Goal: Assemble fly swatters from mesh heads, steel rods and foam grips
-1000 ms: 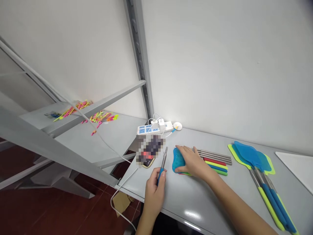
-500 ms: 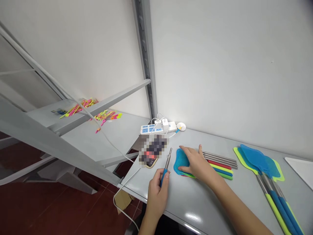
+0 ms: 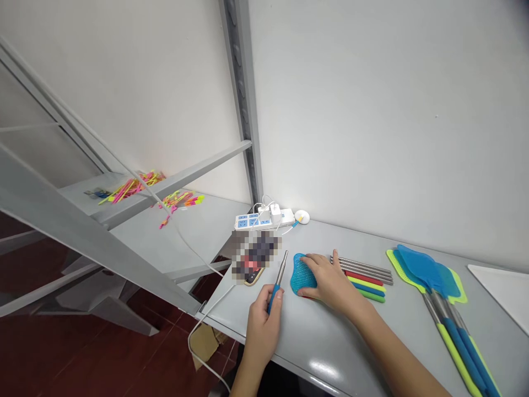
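Note:
My left hand (image 3: 262, 322) grips a blue-handled metal rod (image 3: 278, 278) by its blue end, the steel shaft pointing away from me. My right hand (image 3: 330, 281) lies flat on a small stack of blue mesh swatter heads (image 3: 301, 273) on the grey table (image 3: 322, 342), fingers spread over it. Just right of that hand lie several loose handles (image 3: 366, 275), steel rods with red, yellow, blue and green grips.
A blurred phone (image 3: 254, 259) with a white cable sits left of the rod. A white power strip (image 3: 264, 219) stands by the wall. Assembled blue and yellow-green fly swatters (image 3: 438, 286) lie at the right. Colourful small parts (image 3: 140, 184) litter the grey shelf at the left.
The view shifted slightly. My right hand slid a little to the left on the blue heads. My left hand kept hold of the rod.

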Demonstrator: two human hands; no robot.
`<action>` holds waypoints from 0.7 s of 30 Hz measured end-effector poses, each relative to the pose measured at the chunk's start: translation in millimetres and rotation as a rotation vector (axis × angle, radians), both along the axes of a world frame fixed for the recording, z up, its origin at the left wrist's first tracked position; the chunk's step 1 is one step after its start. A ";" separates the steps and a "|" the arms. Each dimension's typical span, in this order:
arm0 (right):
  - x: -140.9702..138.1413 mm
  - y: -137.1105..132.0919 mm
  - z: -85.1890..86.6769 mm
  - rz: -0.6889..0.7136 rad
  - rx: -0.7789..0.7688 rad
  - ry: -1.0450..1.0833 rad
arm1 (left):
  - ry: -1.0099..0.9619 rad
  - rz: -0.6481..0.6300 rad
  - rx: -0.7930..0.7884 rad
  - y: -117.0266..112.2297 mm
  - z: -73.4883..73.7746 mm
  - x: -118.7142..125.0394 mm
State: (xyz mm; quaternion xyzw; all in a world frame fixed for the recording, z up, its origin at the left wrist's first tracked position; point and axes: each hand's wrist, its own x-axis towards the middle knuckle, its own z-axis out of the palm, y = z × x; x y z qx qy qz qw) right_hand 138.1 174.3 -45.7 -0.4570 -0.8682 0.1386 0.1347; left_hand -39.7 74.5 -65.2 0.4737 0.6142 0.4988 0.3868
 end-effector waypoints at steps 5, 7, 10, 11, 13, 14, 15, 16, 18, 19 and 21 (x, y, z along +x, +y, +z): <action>1.6 0.3 1.4 0.016 0.033 0.014 | 0.019 0.006 -0.004 2.6 -1.9 -1.1; 2.1 1.1 2.4 0.034 0.076 0.023 | 0.025 0.002 -0.009 4.3 -3.0 -0.8; 2.7 3.4 4.8 0.039 0.172 0.045 | 0.029 -0.006 -0.009 6.4 -3.7 1.1; 3.0 4.5 6.0 0.029 0.202 0.056 | 0.029 -0.008 -0.008 6.7 -3.6 1.9; 4.3 7.1 9.4 -0.005 0.268 0.089 | 0.029 -0.013 -0.007 6.5 -3.0 3.3; 5.6 8.5 11.6 -0.030 0.302 0.113 | 0.029 -0.015 -0.004 6.1 -2.7 3.7; 7.3 9.9 14.1 -0.060 0.338 0.142 | 0.029 -0.017 0.000 5.8 -2.3 4.1; 9.6 11.1 16.7 -0.094 0.374 0.177 | 0.028 -0.018 0.005 5.7 -2.1 4.5; 15.5 12.7 21.9 -0.172 0.448 0.263 | 0.020 -0.013 0.021 7.4 -1.4 6.6; 19.2 12.9 24.2 -0.218 0.487 0.316 | 0.013 -0.006 0.033 9.5 -0.8 8.9; 27.5 11.6 27.8 -0.326 0.569 0.442 | -0.002 0.002 0.067 17.0 2.1 17.7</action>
